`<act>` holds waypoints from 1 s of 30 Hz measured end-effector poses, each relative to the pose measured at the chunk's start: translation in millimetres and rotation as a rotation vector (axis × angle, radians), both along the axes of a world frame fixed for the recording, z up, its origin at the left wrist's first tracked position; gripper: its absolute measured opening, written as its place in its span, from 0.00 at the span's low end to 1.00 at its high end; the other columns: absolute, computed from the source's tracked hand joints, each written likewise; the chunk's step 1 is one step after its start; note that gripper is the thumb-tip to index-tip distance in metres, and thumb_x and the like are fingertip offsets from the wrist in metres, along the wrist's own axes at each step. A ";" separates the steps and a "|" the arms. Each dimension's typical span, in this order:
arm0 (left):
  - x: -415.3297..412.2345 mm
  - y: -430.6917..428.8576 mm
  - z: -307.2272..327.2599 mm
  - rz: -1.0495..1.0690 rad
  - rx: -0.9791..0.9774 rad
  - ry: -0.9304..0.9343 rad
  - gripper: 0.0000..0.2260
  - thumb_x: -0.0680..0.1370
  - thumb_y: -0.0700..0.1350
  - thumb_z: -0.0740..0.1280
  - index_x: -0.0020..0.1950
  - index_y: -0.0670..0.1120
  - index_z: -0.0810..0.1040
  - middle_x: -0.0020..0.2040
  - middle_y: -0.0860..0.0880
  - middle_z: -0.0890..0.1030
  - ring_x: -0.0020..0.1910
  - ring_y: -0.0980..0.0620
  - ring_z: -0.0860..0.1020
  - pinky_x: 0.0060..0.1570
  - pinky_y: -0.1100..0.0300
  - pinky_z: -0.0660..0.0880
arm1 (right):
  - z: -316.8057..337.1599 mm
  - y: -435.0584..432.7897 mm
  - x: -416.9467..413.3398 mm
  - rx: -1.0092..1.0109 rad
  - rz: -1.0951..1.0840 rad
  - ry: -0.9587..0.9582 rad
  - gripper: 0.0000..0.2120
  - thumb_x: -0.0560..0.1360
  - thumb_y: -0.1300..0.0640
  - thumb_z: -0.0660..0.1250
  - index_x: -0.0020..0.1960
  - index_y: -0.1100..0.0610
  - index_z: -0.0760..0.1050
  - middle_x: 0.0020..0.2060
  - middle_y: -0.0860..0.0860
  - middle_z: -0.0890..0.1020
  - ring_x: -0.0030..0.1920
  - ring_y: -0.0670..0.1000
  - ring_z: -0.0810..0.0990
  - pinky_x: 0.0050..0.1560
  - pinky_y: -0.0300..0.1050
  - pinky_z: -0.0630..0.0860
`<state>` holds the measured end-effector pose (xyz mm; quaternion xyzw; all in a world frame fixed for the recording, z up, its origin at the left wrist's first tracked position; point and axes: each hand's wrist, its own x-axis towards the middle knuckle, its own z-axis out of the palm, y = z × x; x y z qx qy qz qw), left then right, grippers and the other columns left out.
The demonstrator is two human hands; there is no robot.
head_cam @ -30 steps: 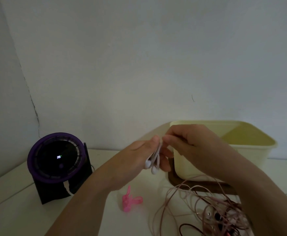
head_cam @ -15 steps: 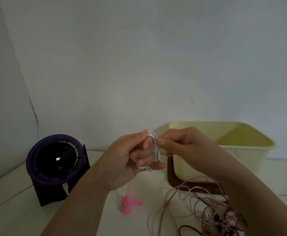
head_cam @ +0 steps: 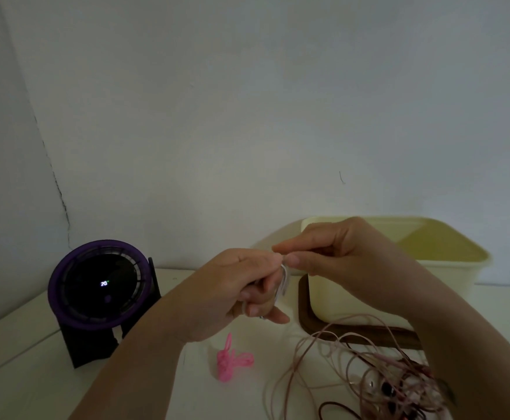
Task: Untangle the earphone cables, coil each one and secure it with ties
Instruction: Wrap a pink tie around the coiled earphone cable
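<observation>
Indoors: white tabletop [head_cam: 20, 374], pale cracked wall [head_cam: 247, 116]. At left, purple-rimmed round black device [head_cam: 96, 283]. Centre, left hand [head_cam: 232, 292] curls round white earphone cable coil [head_cam: 283, 283] above tabletop; right hand [head_cam: 332, 253] pinches its top. Below, pink plastic ties [head_cam: 231, 359]; rightward, pinkish cable tangle [head_cam: 384, 374]. Behind, cream plastic tub [head_cam: 429, 283] on dark wooden tray [head_cam: 303, 307].

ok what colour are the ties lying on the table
Pink. The ties show best in the head view.
</observation>
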<state>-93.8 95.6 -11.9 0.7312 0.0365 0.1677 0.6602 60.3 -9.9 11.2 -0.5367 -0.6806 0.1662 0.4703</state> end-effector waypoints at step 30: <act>8.1 0.8 2.5 0.447 0.221 -0.164 0.15 0.76 0.54 0.64 0.32 0.49 0.79 0.26 0.54 0.72 0.30 0.56 0.75 0.35 0.66 0.72 | -0.5 1.6 1.9 -0.027 -0.068 0.082 0.07 0.72 0.57 0.71 0.35 0.52 0.80 0.26 0.47 0.80 0.27 0.43 0.74 0.32 0.33 0.70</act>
